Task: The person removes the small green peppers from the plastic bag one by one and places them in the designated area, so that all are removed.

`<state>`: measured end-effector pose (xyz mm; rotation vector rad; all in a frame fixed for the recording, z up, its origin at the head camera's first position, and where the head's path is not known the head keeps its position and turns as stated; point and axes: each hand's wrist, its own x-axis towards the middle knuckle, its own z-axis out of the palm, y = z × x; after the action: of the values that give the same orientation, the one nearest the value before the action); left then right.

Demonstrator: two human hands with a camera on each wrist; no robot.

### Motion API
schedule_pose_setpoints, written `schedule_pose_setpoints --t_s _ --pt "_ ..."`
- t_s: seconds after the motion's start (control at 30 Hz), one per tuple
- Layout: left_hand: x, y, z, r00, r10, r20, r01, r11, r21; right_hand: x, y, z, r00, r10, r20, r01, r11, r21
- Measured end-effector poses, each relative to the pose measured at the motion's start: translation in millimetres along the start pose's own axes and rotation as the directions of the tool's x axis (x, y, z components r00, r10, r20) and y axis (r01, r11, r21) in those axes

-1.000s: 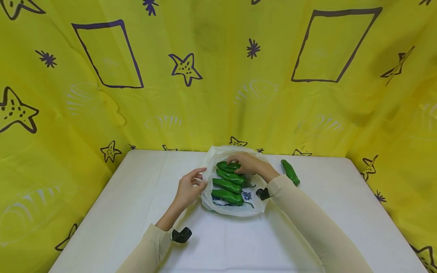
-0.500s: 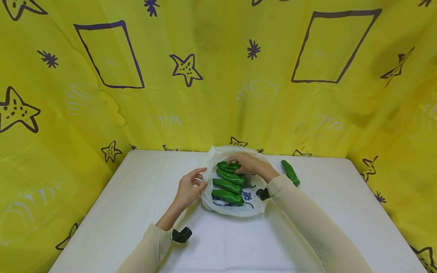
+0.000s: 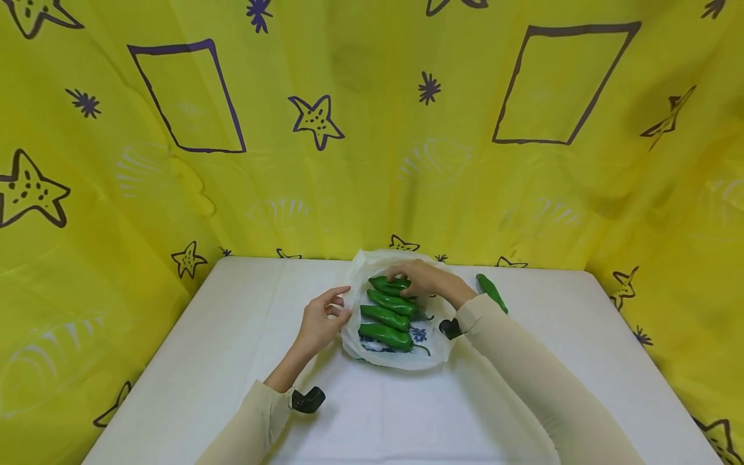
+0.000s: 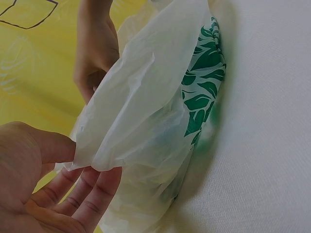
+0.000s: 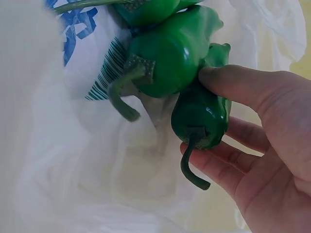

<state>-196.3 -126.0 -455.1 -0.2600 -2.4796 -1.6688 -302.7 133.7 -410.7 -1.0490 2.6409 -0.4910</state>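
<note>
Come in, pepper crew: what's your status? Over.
Left fingers pinch bag. Right fingers grip green pepper inside. Three other peppers inside, loose pepper on table. No obstruction visible.

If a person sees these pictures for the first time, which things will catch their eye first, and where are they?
Probably the bright yellow cloth with drawn stars, rising behind the white table. Next come four green peppers in a pale plastic bag; the right hand grips the farthest pepper, and the left hand pinches the bag's edge. A fifth pepper lies outside, to the bag's right.
</note>
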Motion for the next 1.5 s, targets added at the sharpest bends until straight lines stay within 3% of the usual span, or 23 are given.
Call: schedule_pose_setpoints --t_s 0.5,0.9,1.2,1.5 --pt "-0.6 1.2 0.3 1.000 0.018 0.002 -0.018 1.000 0.002 -16.8 -17 -22 0.998 0.007 0.065 -0.006 1.000 -0.023" --pt "-0.6 0.1 0.4 1.000 0.006 -0.001 -0.006 1.000 -0.001 -36.0 -21 -34 0.996 -0.051 0.070 0.049 0.999 0.022" --pt "-0.7 1.1 0.3 1.000 0.013 0.000 -0.013 1.000 0.000 -53.2 -16 -41 0.994 -0.109 -0.002 0.109 0.989 0.097" --pt "-1.6 4.1 0.6 1.000 -0.003 0.005 0.003 1.000 0.009 -71.9 -11 -53 0.982 -0.095 -0.163 0.122 0.979 0.165"
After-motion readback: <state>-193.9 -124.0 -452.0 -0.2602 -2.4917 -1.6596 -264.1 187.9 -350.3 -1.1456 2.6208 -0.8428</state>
